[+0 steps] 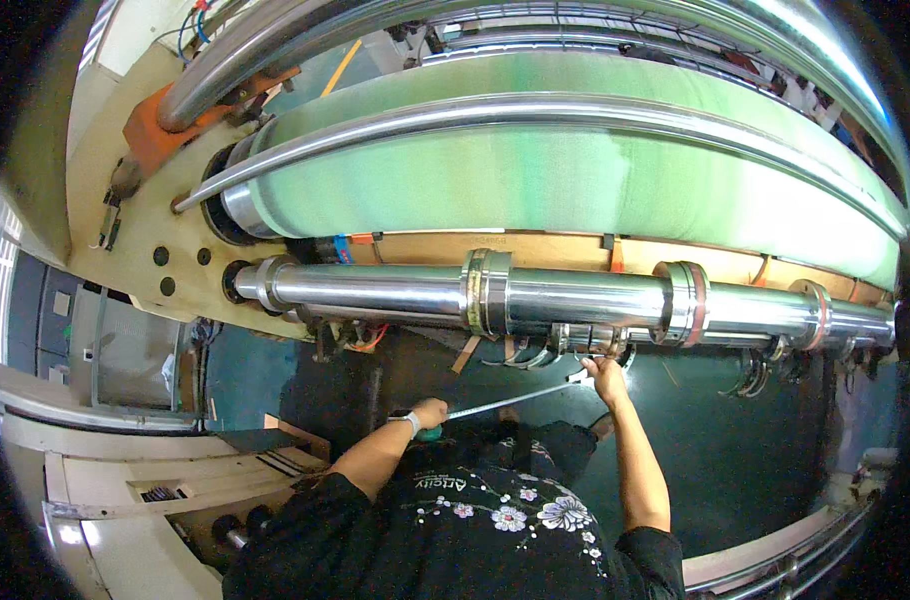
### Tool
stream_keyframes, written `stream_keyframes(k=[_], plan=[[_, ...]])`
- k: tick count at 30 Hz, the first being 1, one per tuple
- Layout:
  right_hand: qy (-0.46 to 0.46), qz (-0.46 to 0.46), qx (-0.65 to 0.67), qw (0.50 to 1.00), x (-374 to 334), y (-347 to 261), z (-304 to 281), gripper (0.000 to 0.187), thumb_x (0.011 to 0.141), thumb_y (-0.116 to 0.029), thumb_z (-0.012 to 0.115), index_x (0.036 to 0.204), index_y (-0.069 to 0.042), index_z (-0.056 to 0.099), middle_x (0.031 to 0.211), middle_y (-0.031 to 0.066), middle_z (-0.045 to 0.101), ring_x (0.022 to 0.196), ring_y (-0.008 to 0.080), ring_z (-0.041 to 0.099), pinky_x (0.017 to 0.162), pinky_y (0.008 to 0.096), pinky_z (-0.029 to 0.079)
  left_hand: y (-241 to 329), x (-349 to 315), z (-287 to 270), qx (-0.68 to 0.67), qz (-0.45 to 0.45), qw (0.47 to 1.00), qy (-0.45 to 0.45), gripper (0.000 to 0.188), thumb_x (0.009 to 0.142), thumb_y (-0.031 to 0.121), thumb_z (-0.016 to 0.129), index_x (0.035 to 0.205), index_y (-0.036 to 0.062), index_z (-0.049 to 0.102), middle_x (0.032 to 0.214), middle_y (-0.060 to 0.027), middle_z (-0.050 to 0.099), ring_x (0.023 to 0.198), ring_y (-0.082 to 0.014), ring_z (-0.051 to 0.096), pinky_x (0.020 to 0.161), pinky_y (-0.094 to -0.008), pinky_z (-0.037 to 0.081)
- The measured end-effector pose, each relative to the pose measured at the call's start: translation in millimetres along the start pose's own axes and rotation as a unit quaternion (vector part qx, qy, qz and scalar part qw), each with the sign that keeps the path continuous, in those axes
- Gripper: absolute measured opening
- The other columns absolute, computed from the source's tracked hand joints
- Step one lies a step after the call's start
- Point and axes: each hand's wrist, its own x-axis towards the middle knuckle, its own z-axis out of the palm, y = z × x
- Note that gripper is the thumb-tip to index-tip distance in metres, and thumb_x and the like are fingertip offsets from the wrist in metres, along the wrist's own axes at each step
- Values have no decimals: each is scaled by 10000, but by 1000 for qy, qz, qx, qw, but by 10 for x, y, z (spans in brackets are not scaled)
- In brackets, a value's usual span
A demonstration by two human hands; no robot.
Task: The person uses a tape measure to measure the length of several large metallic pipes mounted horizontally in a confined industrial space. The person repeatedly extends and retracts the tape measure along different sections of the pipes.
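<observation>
My left hand is closed around a tape measure with a green case, low and left of centre. Its pale blade stretches rightward and slightly up, ending close to my right hand. The fingers of that hand are pinched just below a small metal fitting on the underside of a shiny steel shaft. What they grip is too small to make out. Several metal collars, one of them a ringed collar, sit around the shaft.
Beyond the shaft lies a wide pale-green roller, with a thin steel bar across it. A cream machine side frame stands at left. Curved metal hooks hang below the shaft. Beige cabinets flank me at lower left.
</observation>
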Motion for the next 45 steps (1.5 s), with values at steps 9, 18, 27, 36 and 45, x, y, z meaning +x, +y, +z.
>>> stream_keyframes(k=[9, 18, 27, 36, 45], plan=[[38, -4, 3, 999, -13, -3, 71, 403, 776, -384, 567, 698, 11, 572, 636, 202, 564, 650, 357, 560, 603, 426, 428, 162, -12, -304, 19, -1, 1000, 22, 231, 757, 274, 567, 729, 45, 570, 770, -149, 576, 736, -315, 544, 623, -418, 417], [276, -130, -50, 951, -204, 287, 269, 258, 754, -185, 600, 611, -14, 471, 646, 139, 485, 627, 283, 462, 587, 383, 363, 151, -178, -533, -15, -10, 1000, 3, 194, 732, 231, 587, 732, 38, 575, 730, -149, 576, 708, -312, 552, 614, -395, 424], [16, 142, 670, 728, 133, -218, 1008, 380, 792, -486, 520, 761, -132, 385, 562, -35, 340, 446, 66, 308, 404, 217, 279, -79, -175, -822, 34, -19, 999, -1, 192, 738, 218, 575, 744, 27, 574, 753, -160, 583, 724, -320, 557, 638, -403, 429], [1, 137, 613, 778, 116, -298, 1080, 407, 800, -503, 493, 740, -103, 444, 571, -31, 367, 457, 68, 333, 409, 220, 308, 95, -132, -828, 44, -19, 997, -64, 178, 752, 212, 583, 740, 35, 572, 704, -159, 566, 665, -293, 546, 614, -383, 420], [34, 80, 430, 899, 255, -966, 1915, 574, 799, -517, 480, 953, 31, 556, 710, 111, 582, 643, 186, 532, 587, 330, 420, 155, -85, -853, 101, 68, 992, -35, 169, 738, 206, 587, 756, 38, 577, 725, -179, 568, 709, -348, 542, 631, -412, 425]])
